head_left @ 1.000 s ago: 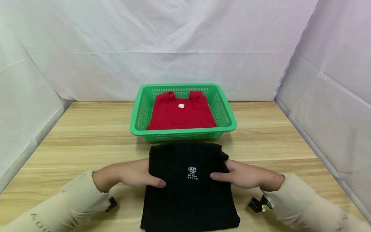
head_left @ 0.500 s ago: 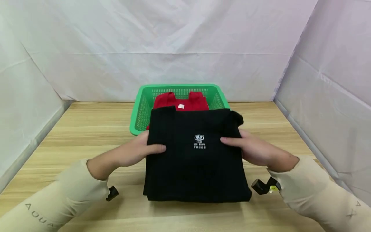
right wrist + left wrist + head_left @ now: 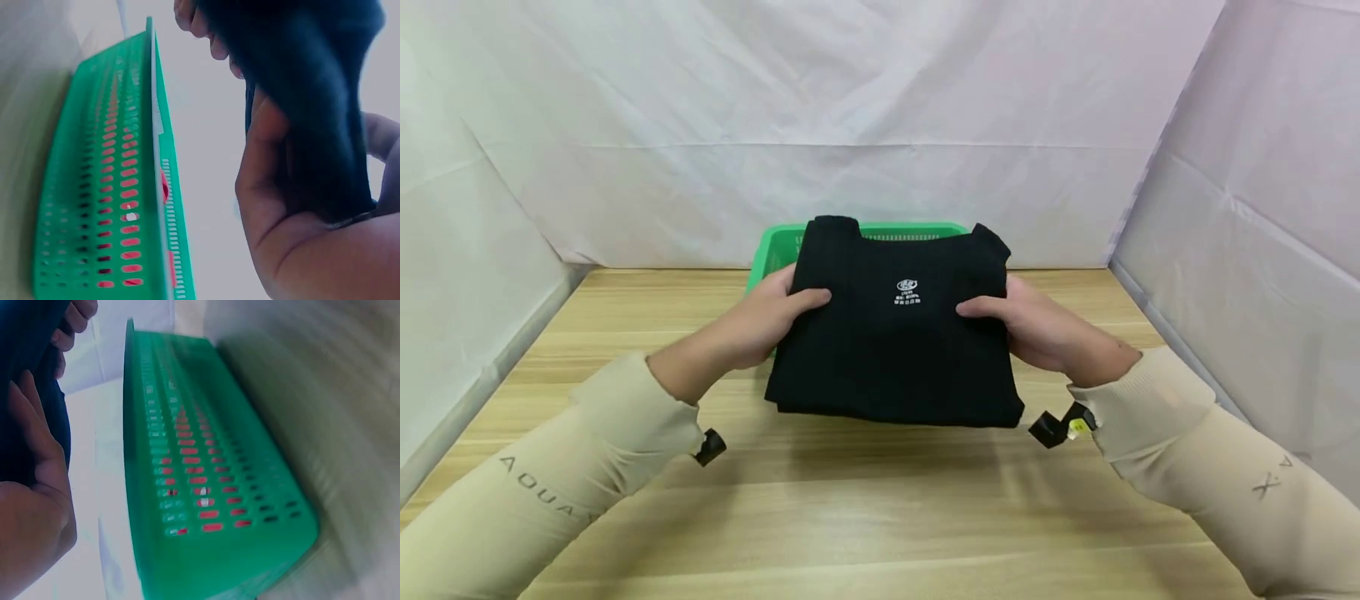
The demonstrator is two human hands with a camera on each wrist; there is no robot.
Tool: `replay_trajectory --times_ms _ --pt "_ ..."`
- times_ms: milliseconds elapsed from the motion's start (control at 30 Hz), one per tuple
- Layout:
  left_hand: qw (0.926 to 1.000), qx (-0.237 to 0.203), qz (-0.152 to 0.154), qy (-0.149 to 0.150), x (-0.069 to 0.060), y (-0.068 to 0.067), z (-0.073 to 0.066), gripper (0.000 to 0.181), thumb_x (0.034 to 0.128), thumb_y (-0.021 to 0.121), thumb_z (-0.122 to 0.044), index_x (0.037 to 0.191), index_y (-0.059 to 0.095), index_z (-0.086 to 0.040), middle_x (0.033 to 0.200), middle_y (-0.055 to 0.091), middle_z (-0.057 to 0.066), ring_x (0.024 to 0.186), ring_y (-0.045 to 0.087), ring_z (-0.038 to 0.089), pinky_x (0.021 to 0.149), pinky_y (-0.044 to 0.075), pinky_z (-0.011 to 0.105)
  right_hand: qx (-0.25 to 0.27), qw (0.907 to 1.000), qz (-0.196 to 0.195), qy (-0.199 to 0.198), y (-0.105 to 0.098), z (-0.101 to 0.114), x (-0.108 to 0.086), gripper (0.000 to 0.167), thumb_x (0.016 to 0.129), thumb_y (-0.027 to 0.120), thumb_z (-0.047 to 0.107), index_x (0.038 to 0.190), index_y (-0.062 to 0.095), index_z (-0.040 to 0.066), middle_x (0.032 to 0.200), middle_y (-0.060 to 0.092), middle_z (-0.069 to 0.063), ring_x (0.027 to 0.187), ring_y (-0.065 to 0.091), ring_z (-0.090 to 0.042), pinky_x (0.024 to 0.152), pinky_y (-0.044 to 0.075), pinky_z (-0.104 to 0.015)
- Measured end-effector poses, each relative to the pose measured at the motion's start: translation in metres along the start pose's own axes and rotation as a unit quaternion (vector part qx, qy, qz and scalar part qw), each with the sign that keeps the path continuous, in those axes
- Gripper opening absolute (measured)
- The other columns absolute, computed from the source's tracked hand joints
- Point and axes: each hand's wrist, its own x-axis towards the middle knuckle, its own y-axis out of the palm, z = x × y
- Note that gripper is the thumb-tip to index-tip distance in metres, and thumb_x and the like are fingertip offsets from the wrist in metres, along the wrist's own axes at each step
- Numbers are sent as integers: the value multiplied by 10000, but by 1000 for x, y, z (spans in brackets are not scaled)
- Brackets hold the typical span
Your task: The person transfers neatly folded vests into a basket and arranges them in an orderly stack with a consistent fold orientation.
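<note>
A folded black tank top (image 3: 895, 358) with a small white print near its neckline is held up in the head view. My left hand (image 3: 762, 318) grips its left side, thumb on top and fingers underneath. On the opposite side my right hand (image 3: 1047, 327) holds it the same way. The garment hides most of the green basket (image 3: 766, 254) behind it. Both wrist views show the hands and garment above the level of the basket's rim. Red cloth (image 3: 212, 527) shows through the basket's slots in the left wrist view.
The basket stands on a wood-grain table (image 3: 850, 517) near the back. A white cloth wall (image 3: 880, 100) rises behind the table, and another white wall (image 3: 1247, 250) runs along the right. Small black devices (image 3: 711, 447) hang at both sleeve cuffs.
Both hands have lifted the black tank top from the table and carried it forward to the basket. It now covers the red tank top from the head view.
</note>
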Motion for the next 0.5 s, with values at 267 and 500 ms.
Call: replay_trajectory --times_ms 267,500 --pt "9988 321 -378 27 23 -24 -7 513 1078 442 -255 1543 271 -121 1460 483 135 1108 652 136 944 544 316 -703 9969 -151 -326 -7 13 35 510 1034 506 71 1499 310 139 1461 475 -90 1213 606 -206 964 547 -344" --pt "9925 983 -728 8 45 -38 -6 542 1081 434 -270 1569 237 -142 1529 435 106 1330 528 282 1109 434 470 -1257 9895 -579 -421 -11 17 69 572 1030 526 75 1537 281 173 1499 464 -83 1303 552 -276 1061 487 -459"
